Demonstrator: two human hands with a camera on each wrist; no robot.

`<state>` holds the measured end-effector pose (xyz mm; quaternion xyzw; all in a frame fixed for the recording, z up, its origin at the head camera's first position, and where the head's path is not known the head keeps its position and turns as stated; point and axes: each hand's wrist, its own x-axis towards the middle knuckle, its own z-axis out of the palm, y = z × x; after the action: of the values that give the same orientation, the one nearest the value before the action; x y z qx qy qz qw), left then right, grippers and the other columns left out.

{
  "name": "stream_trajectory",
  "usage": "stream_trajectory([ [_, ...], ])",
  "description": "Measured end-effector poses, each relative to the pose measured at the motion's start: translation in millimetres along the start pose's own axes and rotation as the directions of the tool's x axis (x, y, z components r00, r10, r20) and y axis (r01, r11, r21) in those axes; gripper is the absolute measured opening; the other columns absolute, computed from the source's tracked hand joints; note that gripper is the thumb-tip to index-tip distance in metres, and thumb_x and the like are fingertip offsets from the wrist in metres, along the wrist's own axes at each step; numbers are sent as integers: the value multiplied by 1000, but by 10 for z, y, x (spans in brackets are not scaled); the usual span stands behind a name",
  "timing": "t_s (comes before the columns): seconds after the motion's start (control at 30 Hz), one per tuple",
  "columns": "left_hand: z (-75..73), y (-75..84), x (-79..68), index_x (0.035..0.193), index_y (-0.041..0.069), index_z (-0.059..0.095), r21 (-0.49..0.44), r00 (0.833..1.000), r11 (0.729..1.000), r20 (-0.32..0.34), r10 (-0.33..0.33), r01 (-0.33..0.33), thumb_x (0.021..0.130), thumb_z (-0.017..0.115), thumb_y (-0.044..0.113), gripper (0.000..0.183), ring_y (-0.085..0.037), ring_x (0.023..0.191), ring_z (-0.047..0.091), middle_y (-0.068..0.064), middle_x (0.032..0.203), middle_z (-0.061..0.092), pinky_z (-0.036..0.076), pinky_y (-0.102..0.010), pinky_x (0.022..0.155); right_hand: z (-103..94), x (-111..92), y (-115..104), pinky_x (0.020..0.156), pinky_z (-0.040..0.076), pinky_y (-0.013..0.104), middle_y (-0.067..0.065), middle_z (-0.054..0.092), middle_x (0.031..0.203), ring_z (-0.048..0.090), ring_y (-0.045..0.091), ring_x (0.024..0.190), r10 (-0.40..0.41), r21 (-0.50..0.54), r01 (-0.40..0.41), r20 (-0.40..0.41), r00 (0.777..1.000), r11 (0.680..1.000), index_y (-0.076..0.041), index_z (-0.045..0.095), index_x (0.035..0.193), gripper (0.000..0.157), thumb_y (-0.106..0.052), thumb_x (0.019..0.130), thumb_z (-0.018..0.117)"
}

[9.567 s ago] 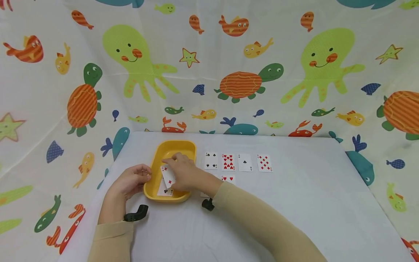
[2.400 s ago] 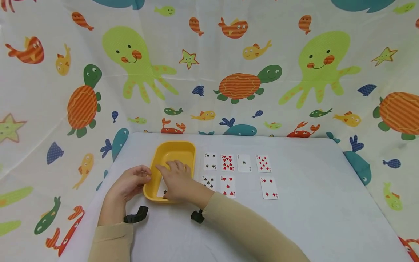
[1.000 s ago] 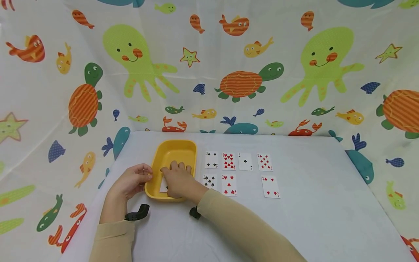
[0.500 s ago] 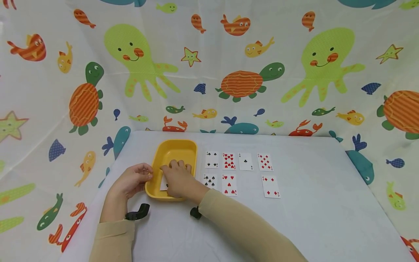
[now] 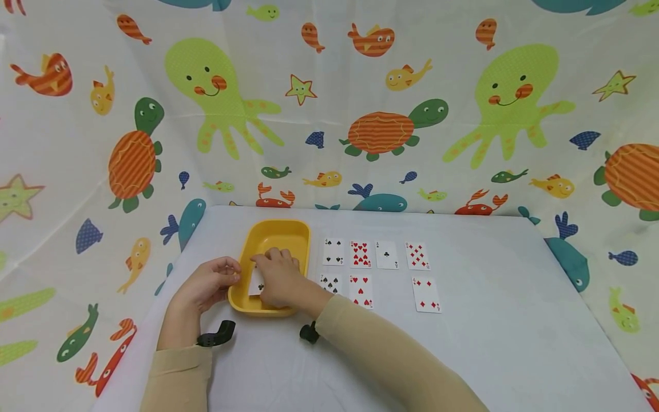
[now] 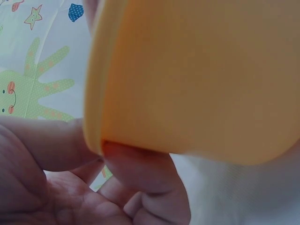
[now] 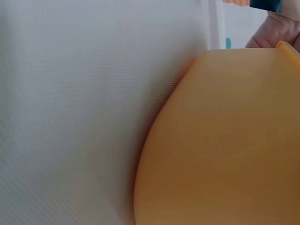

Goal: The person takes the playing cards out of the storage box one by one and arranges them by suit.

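A yellow tray [image 5: 280, 233] stands at the left of the white table. My left hand [image 5: 206, 284] pinches its left rim between thumb and fingers; the left wrist view shows the tray wall [image 6: 197, 84] close up, with a fingertip under the rim. My right hand [image 5: 284, 279] reaches over the tray's near half and grips a playing card [image 5: 255, 283] with a black club, tilted a little. The hand covers most of this card's face. Only the tray's outer side [image 7: 220, 140] shows in the right wrist view; that hand is out of its sight.
Right of the tray, face-up cards lie in two rows. The back row has a spade card [image 5: 333, 252], a heart card [image 5: 360, 254], an ace of clubs [image 5: 386, 255] and a diamond card [image 5: 417, 256]. In front lie a seven of spades [image 5: 329, 282], five of hearts [image 5: 361, 291] and four of diamonds [image 5: 426, 294].
The four of diamonds has come to lie at the front row's right end. My right hand, back in the tray, has just raised the club card slightly. My left hand has stayed put.
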<state>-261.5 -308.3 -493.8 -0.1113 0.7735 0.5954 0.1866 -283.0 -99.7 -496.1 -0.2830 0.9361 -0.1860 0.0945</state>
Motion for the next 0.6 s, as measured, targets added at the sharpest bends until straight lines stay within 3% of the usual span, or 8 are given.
stream_trajectory([
  [0.43, 0, 13, 0, 112, 7, 67, 0, 1000, 1000, 4, 5, -5, 103, 67, 8, 9, -23, 89, 63, -3, 100, 66, 62, -26, 81, -120, -1, -6, 114, 47, 38, 0, 52, 152, 45, 21, 130, 19, 105, -19, 2, 1000, 994, -32, 50, 158, 87, -32, 82, 92],
  [0.6, -6, 3, 4, 112, 7, 66, 1, 1000, 1000, 2, 6, -6, 103, 66, 8, 9, -22, 89, 63, -3, 99, 66, 62, -27, 81, -157, -14, 13, 114, 46, 37, -1, 52, 152, 45, 20, 130, 9, 98, -9, 6, 1000, 995, -34, 49, 159, 89, -32, 81, 92],
])
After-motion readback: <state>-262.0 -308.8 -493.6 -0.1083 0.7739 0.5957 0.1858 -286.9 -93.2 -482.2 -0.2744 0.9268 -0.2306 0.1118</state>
